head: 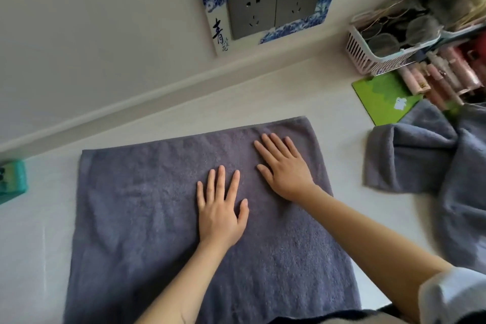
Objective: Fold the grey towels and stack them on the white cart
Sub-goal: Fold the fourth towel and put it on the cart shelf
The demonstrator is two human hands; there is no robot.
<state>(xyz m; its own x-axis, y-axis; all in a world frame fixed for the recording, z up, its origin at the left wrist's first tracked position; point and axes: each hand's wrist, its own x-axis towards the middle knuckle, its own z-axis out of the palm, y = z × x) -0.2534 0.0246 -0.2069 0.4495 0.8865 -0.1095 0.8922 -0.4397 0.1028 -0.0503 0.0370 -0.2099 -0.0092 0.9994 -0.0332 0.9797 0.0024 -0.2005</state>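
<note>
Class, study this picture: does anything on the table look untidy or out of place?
Yes: the rumpled grey towels at the right lie heaped and creased, one overlapping the green card, unlike the flat grey towel under both open hands.

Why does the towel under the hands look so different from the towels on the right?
The spread towel lies flat and smooth in one neat rectangle; the heaped towels are rumpled, with folds and creases. The spread towel has the left hand and right hand resting flat on it; nothing touches the heaped towels. Both are grey and lie on the same white surface.
</note>
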